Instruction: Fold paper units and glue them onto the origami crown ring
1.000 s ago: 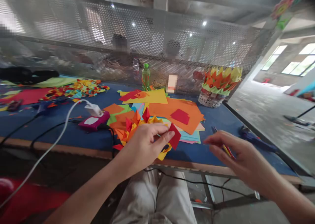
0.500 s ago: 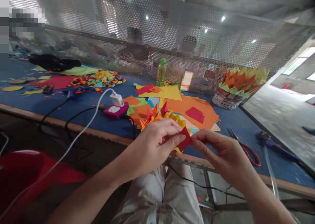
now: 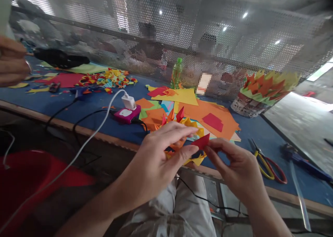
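Note:
A small piece of red paper [image 3: 201, 142], folded into a triangle, is between my hands above the table's front edge. My right hand [image 3: 231, 164] pinches its right corner between thumb and fingertips. My left hand [image 3: 166, 148] has its thumb on the left corner, with the index finger stretched out above; its other fingertips are partly hidden. Just behind and below my hands is a ring of folded yellow and orange paper pieces [image 3: 199, 159], with pointed red and orange ones [image 3: 180, 115] on its far side. My left hand covers part of this ring.
Coloured paper sheets [image 3: 221, 112] lie beyond my hands. Scissors [image 3: 267, 164] and a blue glue gun [image 3: 307, 160] lie right. A basket of paper points [image 3: 249, 103], a green bottle [image 3: 177, 74], a purple power socket [image 3: 127, 113] and paper scraps [image 3: 111, 78] stand around. Another person's hand [image 3: 13, 61] is far left.
The red paper has gone from a flat diamond to a folded triangle. My left index finger has lifted off it. Another person's hand has appeared at far left, and the view has shifted slightly.

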